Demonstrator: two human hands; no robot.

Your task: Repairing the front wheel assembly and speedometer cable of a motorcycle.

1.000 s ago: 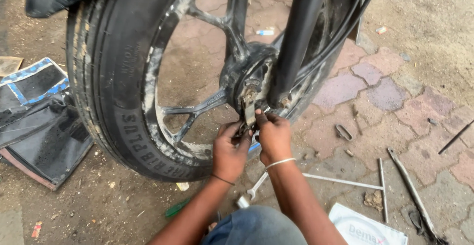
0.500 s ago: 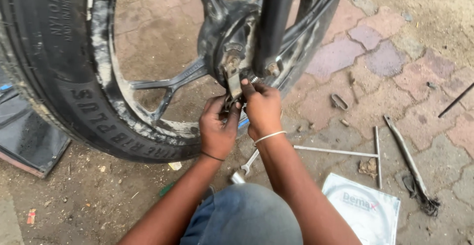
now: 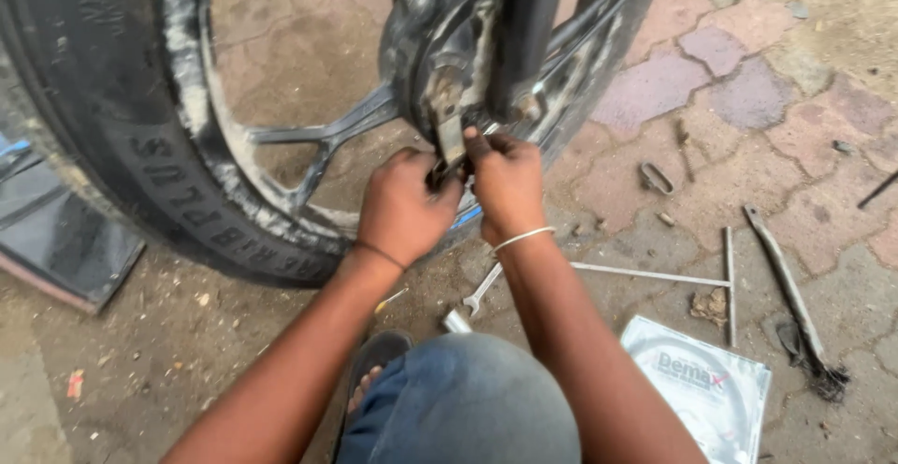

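Note:
A motorcycle wheel with a black tyre and grey alloy spokes fills the upper left. Its dark hub sits beside the black fork leg. A small metal lever hangs down from the hub. My left hand is closed around the lower end of that lever. My right hand, a white band on its wrist, pinches a small part just right of the lever; the part itself is hidden by my fingers. Both hands touch each other below the hub.
On the paved ground lie an open-end spanner, a long T-handle wrench, a rusty bar with a frayed cable end, a clear plastic packet and a small metal clip. A dark flat panel lies left. My knee is below.
The view has moved closer and shifted so the hub sits higher and larger. My hands stay together under the hub on the lever, barely changed in grip.

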